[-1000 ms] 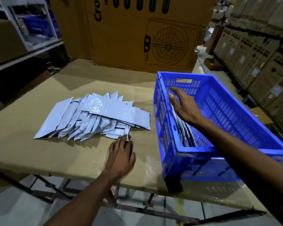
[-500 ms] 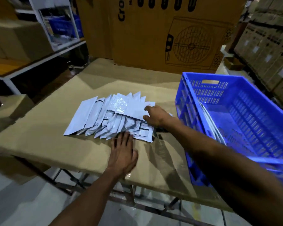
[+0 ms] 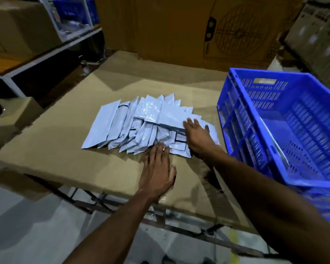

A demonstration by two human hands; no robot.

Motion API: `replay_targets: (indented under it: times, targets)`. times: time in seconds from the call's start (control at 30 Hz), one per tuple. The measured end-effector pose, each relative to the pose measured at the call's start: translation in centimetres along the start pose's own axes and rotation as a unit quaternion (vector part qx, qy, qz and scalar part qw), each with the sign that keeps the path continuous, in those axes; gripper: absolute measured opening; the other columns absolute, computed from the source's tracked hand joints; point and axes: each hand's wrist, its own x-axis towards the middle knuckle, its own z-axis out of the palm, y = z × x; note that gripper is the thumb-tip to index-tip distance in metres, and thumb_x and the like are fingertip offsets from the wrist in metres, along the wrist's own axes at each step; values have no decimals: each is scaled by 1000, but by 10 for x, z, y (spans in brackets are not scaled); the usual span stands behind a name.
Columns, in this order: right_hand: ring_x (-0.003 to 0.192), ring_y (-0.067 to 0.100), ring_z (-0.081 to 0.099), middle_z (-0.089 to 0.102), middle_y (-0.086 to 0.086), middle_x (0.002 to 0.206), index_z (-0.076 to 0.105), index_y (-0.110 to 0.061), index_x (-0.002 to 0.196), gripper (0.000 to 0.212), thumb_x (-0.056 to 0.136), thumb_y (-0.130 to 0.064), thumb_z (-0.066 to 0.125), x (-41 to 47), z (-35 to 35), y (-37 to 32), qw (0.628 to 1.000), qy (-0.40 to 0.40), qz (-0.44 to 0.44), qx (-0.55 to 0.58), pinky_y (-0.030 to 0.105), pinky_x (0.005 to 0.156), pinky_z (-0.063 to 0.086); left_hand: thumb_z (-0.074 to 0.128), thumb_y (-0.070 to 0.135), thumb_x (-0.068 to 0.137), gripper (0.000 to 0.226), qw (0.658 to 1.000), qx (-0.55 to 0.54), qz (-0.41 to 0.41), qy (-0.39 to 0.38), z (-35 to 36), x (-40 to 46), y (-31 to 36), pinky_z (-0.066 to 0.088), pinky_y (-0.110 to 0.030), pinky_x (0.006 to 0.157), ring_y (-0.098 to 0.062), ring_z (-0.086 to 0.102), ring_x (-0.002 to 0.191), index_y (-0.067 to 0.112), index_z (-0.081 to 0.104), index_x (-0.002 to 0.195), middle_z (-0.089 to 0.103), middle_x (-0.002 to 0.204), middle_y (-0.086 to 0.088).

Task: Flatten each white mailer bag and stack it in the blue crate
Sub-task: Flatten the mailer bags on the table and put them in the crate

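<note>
A fanned pile of white mailer bags (image 3: 141,122) lies on the cardboard-covered table (image 3: 65,153). My right hand (image 3: 196,136) rests flat, fingers spread, on the right end of the pile, pressing the top bag. Palm down on the table lies my left hand (image 3: 157,170), its fingertips touching the pile's near edge. The blue crate (image 3: 274,119) stands at the right of the table. A few flattened bags (image 3: 274,141) lean against its left inner wall.
A large brown carton (image 3: 198,29) stands behind the table. A white shelf frame (image 3: 51,52) with boxes is at the left. Stacked cartons (image 3: 316,35) line the right. The table's near edge is close to my left wrist.
My right hand left the crate, crossed to the pile and now lies flat on its right end. My left hand slid slightly forward to touch the pile. The view shifted left.
</note>
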Motion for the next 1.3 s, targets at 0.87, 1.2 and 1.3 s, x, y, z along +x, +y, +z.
replay_targets:
  times: [0.87, 1.2, 1.3]
  targets:
    - [146, 32, 30, 32, 10, 158, 37, -16, 150, 61, 91, -32, 36, -156, 55, -37, 984, 48, -169, -6, 62, 112, 28, 30, 37, 88, 68, 966, 143, 175, -124, -27, -47, -57, 40, -52, 113, -35, 47, 139, 3, 53, 143, 50, 149, -21]
    - [129, 30, 54, 58, 13, 138, 58, -6, 133, 52, 99, -35, 31, -138, 44, -35, 986, 97, -80, 112, 54, 107, 37, 29, 23, 96, 56, 989, -58, 97, -91, -12, -16, 12, 33, -41, 117, -37, 55, 129, -6, 54, 136, 58, 138, -25]
    - [133, 27, 49, 54, 10, 142, 55, -9, 137, 47, 100, -31, 34, -147, 57, -37, 989, 102, -82, 67, 49, 110, 37, 12, 33, 97, 69, 989, -25, 103, -102, 3, -24, 24, 20, -39, 123, -30, 40, 144, 1, 42, 149, 46, 153, -18]
